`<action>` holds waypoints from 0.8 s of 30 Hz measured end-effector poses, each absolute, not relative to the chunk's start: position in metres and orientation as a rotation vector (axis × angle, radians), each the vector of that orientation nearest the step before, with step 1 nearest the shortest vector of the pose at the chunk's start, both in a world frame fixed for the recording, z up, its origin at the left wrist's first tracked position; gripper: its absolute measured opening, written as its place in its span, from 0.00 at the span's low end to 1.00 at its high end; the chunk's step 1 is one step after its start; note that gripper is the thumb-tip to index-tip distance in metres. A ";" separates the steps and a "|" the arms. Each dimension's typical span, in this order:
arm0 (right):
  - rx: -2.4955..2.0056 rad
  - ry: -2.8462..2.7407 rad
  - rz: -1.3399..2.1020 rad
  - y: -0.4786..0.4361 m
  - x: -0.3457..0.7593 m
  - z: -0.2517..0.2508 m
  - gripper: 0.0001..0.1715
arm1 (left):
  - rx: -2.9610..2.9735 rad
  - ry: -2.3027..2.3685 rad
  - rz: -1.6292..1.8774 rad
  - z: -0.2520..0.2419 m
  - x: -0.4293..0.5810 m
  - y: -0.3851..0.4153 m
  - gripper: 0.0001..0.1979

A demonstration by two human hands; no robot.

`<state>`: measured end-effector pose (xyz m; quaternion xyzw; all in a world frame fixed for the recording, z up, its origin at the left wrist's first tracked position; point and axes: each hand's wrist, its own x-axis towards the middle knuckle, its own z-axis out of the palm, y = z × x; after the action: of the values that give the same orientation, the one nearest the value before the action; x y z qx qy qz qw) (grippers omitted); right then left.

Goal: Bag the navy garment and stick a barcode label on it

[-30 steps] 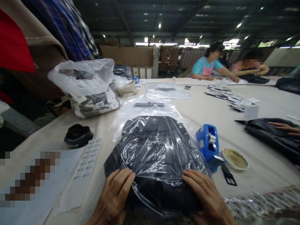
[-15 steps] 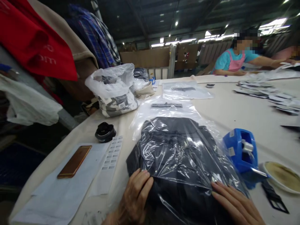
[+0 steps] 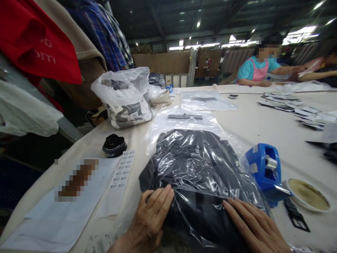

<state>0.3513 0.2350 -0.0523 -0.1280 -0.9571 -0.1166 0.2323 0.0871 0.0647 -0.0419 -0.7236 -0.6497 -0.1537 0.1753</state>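
Note:
A dark folded garment [image 3: 195, 154] lies in front of me inside a clear plastic bag [image 3: 184, 177], which is wrinkled and shiny. An edge of the plastic runs across it between my hands. At the left end of that edge, my left hand [image 3: 150, 214] has its fingers bent and pressed together on the plastic; its thumb is hard to make out. My right hand [image 3: 252, 221] rests on the right side of the bag with fingers stretched out nearly flat. Beyond the garment lies another clear bag [image 3: 184, 123] with a dark printed strip.
To the right are a blue tape dispenser [image 3: 263, 172], a round shallow dish [image 3: 308, 195] and a black buckle [image 3: 297, 218]. At left lie a label sheet [image 3: 122, 170], paper [image 3: 52, 225] and a black tape roll [image 3: 114, 146]. A co-worker [image 3: 258, 70] sits across the table.
My right hand has slid left and slightly up along the bag, lying a little flatter. My left hand has shifted slightly up. The view has turned a little to the right.

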 end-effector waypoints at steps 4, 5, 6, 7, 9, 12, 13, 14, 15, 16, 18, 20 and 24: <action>-0.447 -2.671 -0.258 0.232 0.343 -0.043 0.39 | -2.080 -1.997 -0.392 -0.035 0.087 0.066 0.48; -0.454 -2.656 -0.246 0.232 0.342 -0.043 0.40 | -2.078 -1.995 -0.431 -0.034 0.086 0.066 0.48; -0.457 -2.642 -0.233 0.232 0.342 -0.044 0.40 | -2.074 -1.971 -0.482 -0.034 0.085 0.066 0.46; -0.457 -2.627 -0.219 0.232 0.342 -0.045 0.40 | -2.070 -1.926 -0.529 -0.034 0.085 0.066 0.43; -0.432 -2.610 -0.202 0.231 0.345 -0.050 0.40 | -2.071 -1.806 -0.566 -0.035 0.084 0.065 0.38; -0.457 -2.633 -0.184 0.228 0.350 -0.051 0.42 | -2.091 -1.724 -0.535 -0.036 0.086 0.065 0.35; -0.486 -2.644 -0.163 0.227 0.350 -0.050 0.43 | -2.092 -1.737 -0.529 -0.035 0.087 0.065 0.35; -0.518 -2.653 -0.131 0.225 0.350 -0.048 0.44 | -2.092 -1.759 -0.525 -0.035 0.088 0.065 0.36; -0.549 -2.657 -0.096 0.223 0.349 -0.046 0.45 | -2.092 -1.779 -0.519 -0.034 0.089 0.065 0.36; -0.562 -2.656 -0.068 0.222 0.348 -0.044 0.45 | -2.094 -1.793 -0.508 -0.034 0.089 0.066 0.37; -0.559 -2.655 -0.044 0.220 0.346 -0.041 0.44 | -2.098 -1.800 -0.491 -0.034 0.089 0.066 0.37; -0.577 -2.663 -0.030 0.219 0.345 -0.040 0.44 | -2.112 -1.793 -0.494 -0.034 0.088 0.066 0.35; -0.599 -2.636 -0.014 0.218 0.340 -0.042 0.46 | -2.132 -1.802 -0.490 -0.034 0.088 0.067 0.34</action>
<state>0.3403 0.2179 -0.0415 -0.2162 -0.9518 -0.0051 0.2173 0.0880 0.0666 -0.0340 -0.7434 -0.6283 -0.1708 0.1529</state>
